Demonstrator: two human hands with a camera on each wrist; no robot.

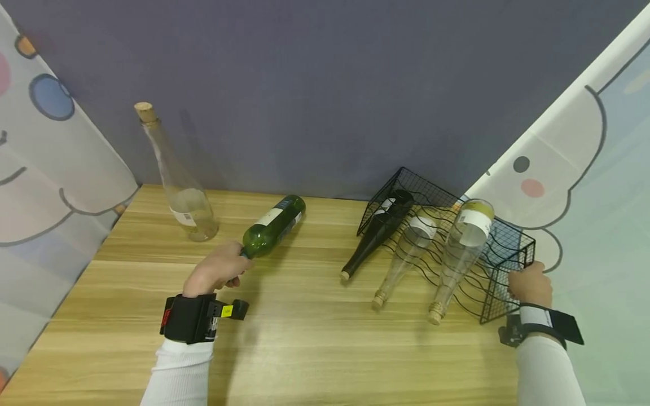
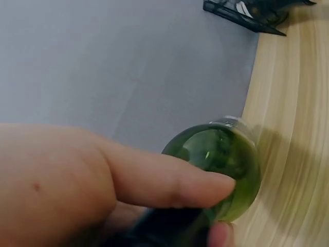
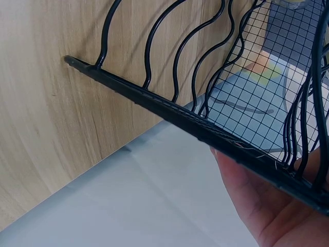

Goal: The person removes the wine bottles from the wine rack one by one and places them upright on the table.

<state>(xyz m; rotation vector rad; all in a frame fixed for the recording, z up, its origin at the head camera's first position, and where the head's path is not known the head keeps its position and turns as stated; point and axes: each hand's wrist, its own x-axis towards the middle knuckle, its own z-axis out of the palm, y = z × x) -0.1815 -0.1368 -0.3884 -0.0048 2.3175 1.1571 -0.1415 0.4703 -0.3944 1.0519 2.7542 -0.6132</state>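
In the left hand, holds the green bottle over the tabletop, fingers clamped round its neck, left of the wire rack; with the right hand, grips the rack's end.

- Twelve o'clock: a plain grey backdrop, meeting the table's far edge.
- Centre down to six: a table with pale, yellowish wood grain.
- Nine to ten: a white sheet with cartoon outlines and a blue oval.
- Two to four: a cartoon-printed sheet, turning pale green lower down.
- Light: soft, with blurred shadows.
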